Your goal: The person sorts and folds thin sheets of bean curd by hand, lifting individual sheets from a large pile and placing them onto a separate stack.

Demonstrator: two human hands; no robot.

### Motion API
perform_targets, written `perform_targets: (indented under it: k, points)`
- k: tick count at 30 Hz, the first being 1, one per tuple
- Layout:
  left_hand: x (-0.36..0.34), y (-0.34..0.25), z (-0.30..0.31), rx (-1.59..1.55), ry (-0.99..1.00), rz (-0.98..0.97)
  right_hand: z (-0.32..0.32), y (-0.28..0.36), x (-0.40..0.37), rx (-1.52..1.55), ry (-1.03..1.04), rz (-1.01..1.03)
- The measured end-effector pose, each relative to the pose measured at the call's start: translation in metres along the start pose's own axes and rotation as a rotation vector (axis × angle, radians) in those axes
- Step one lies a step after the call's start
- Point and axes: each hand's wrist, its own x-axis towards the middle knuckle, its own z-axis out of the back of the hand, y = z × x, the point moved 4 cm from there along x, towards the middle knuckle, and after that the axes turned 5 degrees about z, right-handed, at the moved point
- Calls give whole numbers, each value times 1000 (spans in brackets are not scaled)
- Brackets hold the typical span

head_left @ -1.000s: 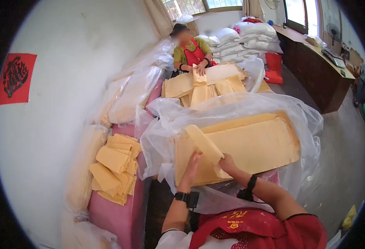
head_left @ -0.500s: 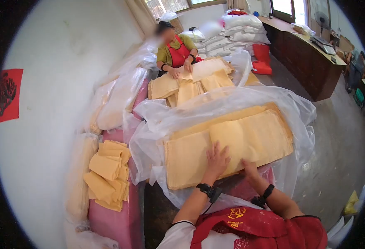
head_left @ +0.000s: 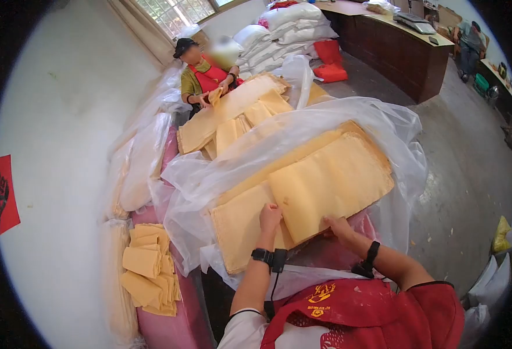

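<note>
A stack of long yellow sheets [head_left: 238,224] lies on clear plastic wrap. Its top sheet [head_left: 331,183] is folded over, with the folded edge running down the middle of the stack. My left hand [head_left: 271,216] is closed at the left of that edge, over the stack; what its fingers hold, if anything, is too small to make out. My right hand [head_left: 338,227] touches the near edge of the folded sheet, its fingertips partly hidden by the sheet. Clear plastic [head_left: 404,125] surrounds the stack.
Across the table, a person in a red apron [head_left: 209,75] handles another yellow stack [head_left: 250,93]. At the left, folded yellow sheets [head_left: 148,267] rest on a pink surface [head_left: 174,326]. White sacks [head_left: 291,29] and a dark counter [head_left: 389,52] stand behind.
The view has turned, shifting the scene left. My left hand has gone from spread on the sheet to closed beside its edge. The co-worker's hands have lifted part of a sheet.
</note>
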Motion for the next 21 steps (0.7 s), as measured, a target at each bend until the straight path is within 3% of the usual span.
perform_targets:
  k: [1, 3, 7, 10, 12, 13, 15, 16, 18, 19, 21]
  points:
    - [-1, -12, 1, 1, -1, 0, -3, 6, -4, -16, 24, 5]
    - [-4, -36, 13, 378, -110, -101, -1, -7, 6, 29, 7, 18]
    - [23, -26, 4, 445, -97, -97, 2, -2, 8, 5, -74, 68]
    - [31, -27, 9, 231, -82, -110, 4, -2, 12, 15, 17, 32]
    - [18, -33, 10, -46, -81, -367, 1, 6, 2, 47, 26, 6]
    - [14, -32, 9, -44, -80, -367, 0, 8, -1, 81, 31, -21]
    - [-2, -32, 8, -521, 62, -399, -2, 12, -2, 107, 26, 10]
    - [-1, -20, 7, -521, 61, -393, -2, 12, -3, 131, 25, 42]
    - [10, 4, 3, -213, 10, -263, 3, -1, 11, 107, 67, 33]
    - [12, 7, 3, -214, 15, -264, 7, -9, 19, 83, 104, 27]
    - [3, -13, 2, 117, 6, -365, 7, -14, 19, 92, 43, 84]
